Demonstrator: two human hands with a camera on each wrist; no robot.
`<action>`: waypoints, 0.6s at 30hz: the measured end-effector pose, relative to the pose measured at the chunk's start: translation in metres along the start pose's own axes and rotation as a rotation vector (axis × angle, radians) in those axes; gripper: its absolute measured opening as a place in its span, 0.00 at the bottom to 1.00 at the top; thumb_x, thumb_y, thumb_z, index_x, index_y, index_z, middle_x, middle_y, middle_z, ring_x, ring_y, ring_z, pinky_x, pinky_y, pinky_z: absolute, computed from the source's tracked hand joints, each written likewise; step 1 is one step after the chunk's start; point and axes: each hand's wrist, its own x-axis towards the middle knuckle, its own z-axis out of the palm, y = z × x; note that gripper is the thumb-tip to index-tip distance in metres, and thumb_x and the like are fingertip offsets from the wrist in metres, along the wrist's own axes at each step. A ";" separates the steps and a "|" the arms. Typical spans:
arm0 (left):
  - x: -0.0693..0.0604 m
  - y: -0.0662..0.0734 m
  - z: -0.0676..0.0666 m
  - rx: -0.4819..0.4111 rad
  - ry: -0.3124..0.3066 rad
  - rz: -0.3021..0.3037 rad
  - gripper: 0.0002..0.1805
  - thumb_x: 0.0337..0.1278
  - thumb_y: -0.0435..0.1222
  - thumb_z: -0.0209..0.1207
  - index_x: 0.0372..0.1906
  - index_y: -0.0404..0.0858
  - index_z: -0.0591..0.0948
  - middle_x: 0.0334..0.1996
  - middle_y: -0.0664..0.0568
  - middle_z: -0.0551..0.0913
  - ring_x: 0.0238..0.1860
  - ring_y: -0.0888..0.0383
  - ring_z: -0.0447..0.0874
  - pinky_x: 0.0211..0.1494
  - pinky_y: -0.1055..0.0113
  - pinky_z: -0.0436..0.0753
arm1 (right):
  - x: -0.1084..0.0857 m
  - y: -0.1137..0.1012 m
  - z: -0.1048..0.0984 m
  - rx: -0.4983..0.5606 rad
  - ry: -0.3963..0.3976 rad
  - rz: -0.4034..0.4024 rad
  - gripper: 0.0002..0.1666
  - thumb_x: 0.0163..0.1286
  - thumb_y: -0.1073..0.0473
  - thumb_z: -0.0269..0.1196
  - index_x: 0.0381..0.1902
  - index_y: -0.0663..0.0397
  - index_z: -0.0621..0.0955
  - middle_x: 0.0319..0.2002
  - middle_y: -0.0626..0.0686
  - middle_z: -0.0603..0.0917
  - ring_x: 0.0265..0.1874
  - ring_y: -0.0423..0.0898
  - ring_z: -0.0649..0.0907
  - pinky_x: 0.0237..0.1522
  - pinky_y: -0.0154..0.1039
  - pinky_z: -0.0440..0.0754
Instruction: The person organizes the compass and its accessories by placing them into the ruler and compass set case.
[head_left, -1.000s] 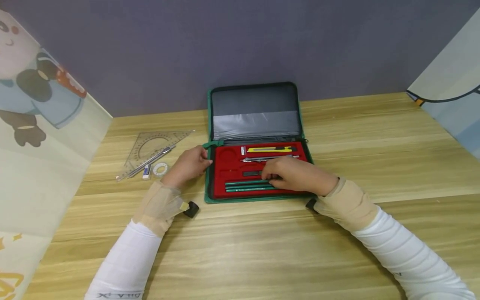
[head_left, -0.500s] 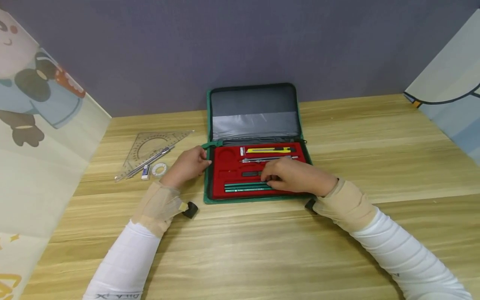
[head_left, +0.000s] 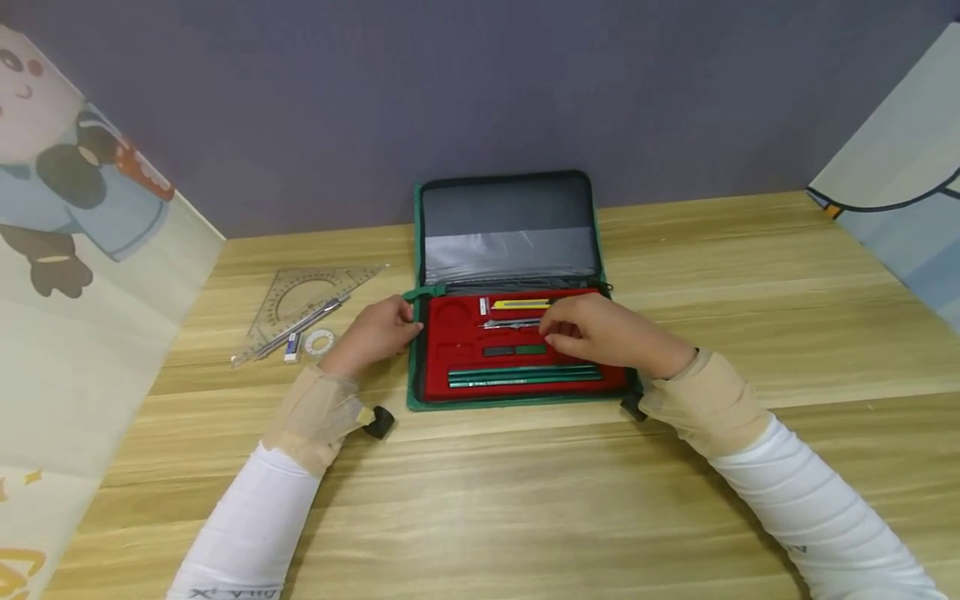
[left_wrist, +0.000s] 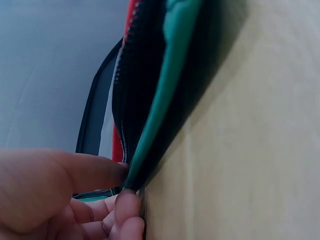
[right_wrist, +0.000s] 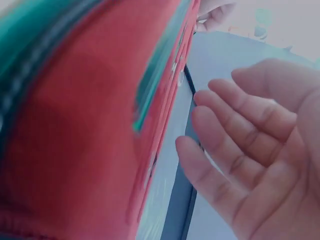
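My left hand [head_left: 375,335] pinches the left edge of a green zip case [head_left: 517,403], thumb above and fingers below in the left wrist view. The case lies unfolded, its red tray [head_left: 452,340] facing up. Green pencils [head_left: 525,377] lie in the front slot; behind them is a small dark-and-green piece [head_left: 516,351]. My right hand [head_left: 603,333] hovers over the tray's right part, hiding some of the silver compass [head_left: 512,323] and the yellow utility knife [head_left: 520,305]. In the right wrist view its fingers [right_wrist: 225,157] are spread and hold nothing.
Left of the case lie a clear set square [head_left: 272,310], a thin silver pen-like tool [head_left: 300,323], an eraser [head_left: 292,348] and a white ring [head_left: 320,342]. The raised lid [head_left: 510,204] stands near the grey back wall [head_left: 300,117].
My right hand has risen off the pencils and moved back and slightly right, its fingers loosened. The pencils' full length now shows. My left hand has stayed on the case edge.
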 end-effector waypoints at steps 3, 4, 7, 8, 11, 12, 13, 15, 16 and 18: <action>-0.002 0.001 -0.001 -0.009 0.006 -0.011 0.10 0.64 0.36 0.54 0.39 0.32 0.71 0.24 0.49 0.76 0.21 0.59 0.73 0.26 0.70 0.74 | 0.000 0.005 -0.002 -0.003 0.011 0.020 0.07 0.63 0.66 0.63 0.39 0.60 0.82 0.37 0.51 0.83 0.28 0.40 0.77 0.36 0.38 0.80; -0.002 0.001 -0.002 -0.009 0.008 -0.014 0.10 0.64 0.37 0.54 0.39 0.32 0.71 0.24 0.49 0.76 0.21 0.59 0.73 0.26 0.70 0.74 | 0.000 0.007 -0.002 -0.002 0.015 0.026 0.07 0.63 0.66 0.62 0.40 0.60 0.82 0.37 0.52 0.84 0.28 0.40 0.77 0.36 0.38 0.80; -0.003 0.003 -0.002 -0.015 0.001 -0.014 0.10 0.64 0.37 0.53 0.39 0.33 0.71 0.23 0.49 0.76 0.20 0.60 0.73 0.26 0.69 0.74 | -0.003 0.014 -0.006 0.019 0.034 0.070 0.08 0.64 0.66 0.61 0.41 0.61 0.82 0.37 0.52 0.84 0.28 0.41 0.78 0.34 0.38 0.79; -0.003 0.004 -0.002 -0.020 -0.003 -0.018 0.09 0.64 0.37 0.52 0.40 0.33 0.71 0.23 0.49 0.76 0.20 0.60 0.73 0.26 0.69 0.74 | -0.004 0.016 -0.008 0.030 0.043 0.092 0.08 0.65 0.66 0.61 0.41 0.61 0.82 0.37 0.52 0.84 0.28 0.41 0.78 0.34 0.39 0.79; -0.002 0.005 -0.001 -0.036 -0.005 -0.025 0.09 0.65 0.36 0.52 0.39 0.33 0.71 0.24 0.49 0.76 0.20 0.60 0.73 0.26 0.69 0.74 | -0.007 0.024 -0.012 0.076 0.071 0.167 0.08 0.66 0.65 0.59 0.41 0.62 0.81 0.34 0.52 0.84 0.30 0.43 0.80 0.33 0.39 0.79; -0.002 0.005 0.000 -0.045 -0.004 -0.028 0.09 0.65 0.36 0.52 0.39 0.33 0.71 0.23 0.49 0.76 0.20 0.60 0.73 0.26 0.69 0.74 | -0.009 0.027 -0.013 0.090 0.078 0.196 0.08 0.66 0.65 0.59 0.41 0.62 0.81 0.34 0.52 0.84 0.30 0.44 0.80 0.33 0.39 0.78; -0.002 0.005 0.000 -0.055 -0.006 -0.033 0.09 0.65 0.36 0.52 0.39 0.33 0.71 0.23 0.49 0.76 0.21 0.60 0.73 0.26 0.69 0.75 | -0.010 0.030 -0.014 0.102 0.087 0.221 0.08 0.66 0.64 0.59 0.41 0.62 0.81 0.34 0.52 0.84 0.31 0.44 0.80 0.33 0.39 0.78; -0.003 0.005 0.001 -0.073 -0.007 -0.043 0.09 0.65 0.36 0.52 0.39 0.33 0.71 0.24 0.49 0.76 0.22 0.59 0.73 0.27 0.69 0.75 | -0.011 0.036 -0.015 0.128 0.102 0.260 0.09 0.67 0.64 0.58 0.41 0.63 0.80 0.34 0.53 0.84 0.32 0.46 0.80 0.34 0.39 0.77; -0.003 0.004 0.000 -0.077 -0.007 -0.046 0.09 0.65 0.36 0.52 0.39 0.33 0.71 0.24 0.49 0.76 0.22 0.59 0.73 0.27 0.69 0.76 | -0.012 0.039 -0.016 0.136 0.113 0.276 0.09 0.67 0.64 0.58 0.42 0.63 0.80 0.34 0.54 0.84 0.32 0.46 0.80 0.34 0.39 0.77; -0.004 0.003 -0.001 -0.083 -0.004 -0.058 0.09 0.65 0.37 0.52 0.39 0.33 0.71 0.25 0.48 0.76 0.23 0.59 0.74 0.28 0.69 0.77 | -0.012 0.043 -0.018 0.137 0.142 0.305 0.09 0.67 0.64 0.57 0.41 0.64 0.80 0.34 0.55 0.83 0.33 0.48 0.80 0.34 0.40 0.77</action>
